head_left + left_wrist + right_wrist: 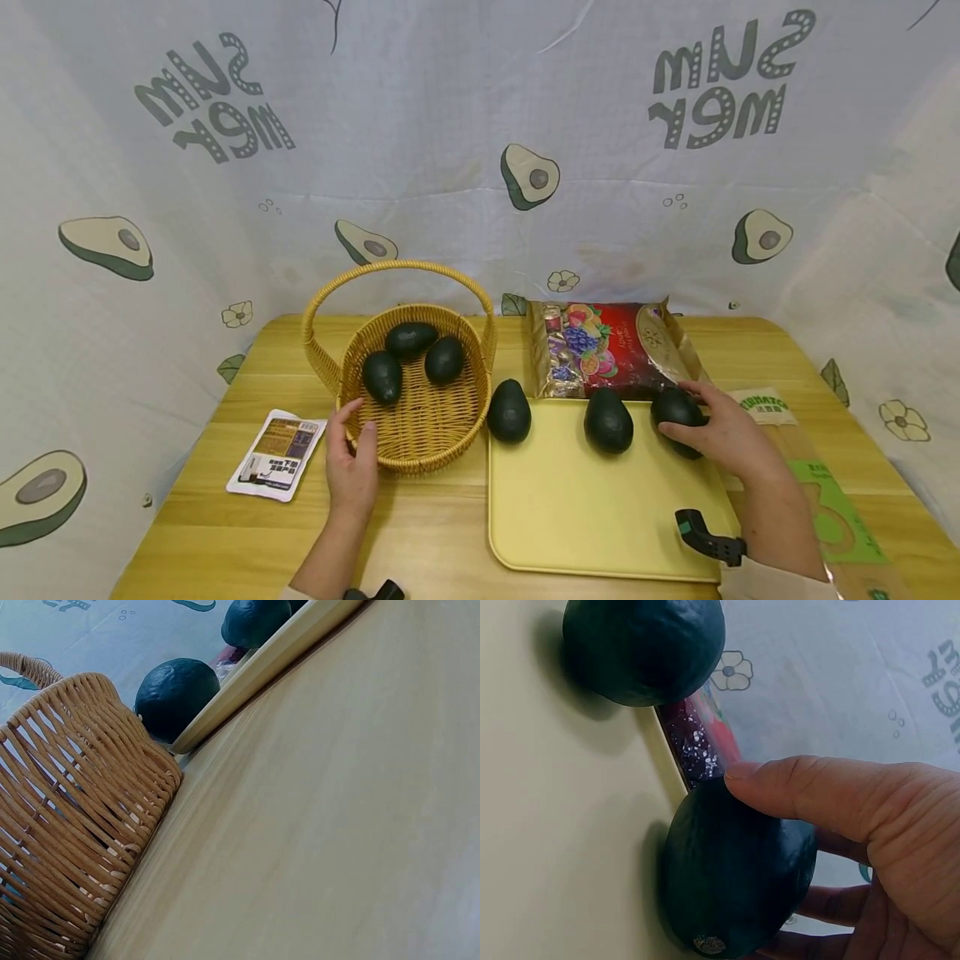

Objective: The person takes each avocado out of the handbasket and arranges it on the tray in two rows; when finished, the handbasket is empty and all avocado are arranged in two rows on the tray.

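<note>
My right hand (701, 423) grips a dark green avocado (675, 411) at the far right of the yellow tray (592, 517); in the right wrist view the thumb (810, 791) lies over this avocado (731, 881), fingers curled beneath. A second avocado (608, 420) (645, 645) sits mid-tray, and a third (509, 410) (176, 694) lies at the tray's left edge. My left hand (352, 454) holds the near rim of the wicker basket (420, 433) (67, 825), which contains three avocados (412, 354).
A red fruit-print snack bag (607, 348) lies behind the tray. A small printed packet (277, 454) sits left of the basket, and a green-printed clear bag (825, 500) lies at the right. Avocado-print cloth walls surround the wooden table (420, 533).
</note>
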Tool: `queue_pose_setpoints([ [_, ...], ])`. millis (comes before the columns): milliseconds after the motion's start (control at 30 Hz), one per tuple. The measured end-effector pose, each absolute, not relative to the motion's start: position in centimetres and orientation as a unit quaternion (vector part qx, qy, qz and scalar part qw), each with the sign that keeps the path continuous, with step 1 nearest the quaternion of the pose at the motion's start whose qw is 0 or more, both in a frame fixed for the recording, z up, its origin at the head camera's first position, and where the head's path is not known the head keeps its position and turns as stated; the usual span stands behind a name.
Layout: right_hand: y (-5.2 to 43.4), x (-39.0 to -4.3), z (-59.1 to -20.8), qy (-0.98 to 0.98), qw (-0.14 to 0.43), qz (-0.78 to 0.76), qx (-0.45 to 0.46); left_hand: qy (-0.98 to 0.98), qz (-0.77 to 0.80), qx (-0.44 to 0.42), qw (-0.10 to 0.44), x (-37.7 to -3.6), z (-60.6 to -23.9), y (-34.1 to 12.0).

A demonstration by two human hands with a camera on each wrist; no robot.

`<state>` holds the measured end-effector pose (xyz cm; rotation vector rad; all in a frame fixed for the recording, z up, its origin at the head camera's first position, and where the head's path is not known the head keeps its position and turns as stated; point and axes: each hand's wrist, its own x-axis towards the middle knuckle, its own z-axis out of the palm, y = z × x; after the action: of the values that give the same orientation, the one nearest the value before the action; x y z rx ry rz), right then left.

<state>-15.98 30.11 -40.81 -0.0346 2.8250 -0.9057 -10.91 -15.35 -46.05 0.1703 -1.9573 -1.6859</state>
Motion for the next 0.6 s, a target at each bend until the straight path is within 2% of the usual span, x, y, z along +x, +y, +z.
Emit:
queue_pose_setpoints([
  [100, 30.02, -16.01, -40.80, 0.948, 0.084, -0.307, -0.016, -0.728, -0.624, 0.060, 0.275, -10.55, -44.77, -14.94],
  [433, 30.16, -15.92, -40.86, 0.952, 0.094, -0.292, -0.013, -0.732, -0.620, 0.069, 0.273, -10.38, -44.69, -14.85],
  [600, 30.40, -15.93, -40.79, 0.961, 0.078, -0.265, 0.000, -0.731, -0.621, 0.061, 0.275, -10.43, -44.65, -14.83],
])
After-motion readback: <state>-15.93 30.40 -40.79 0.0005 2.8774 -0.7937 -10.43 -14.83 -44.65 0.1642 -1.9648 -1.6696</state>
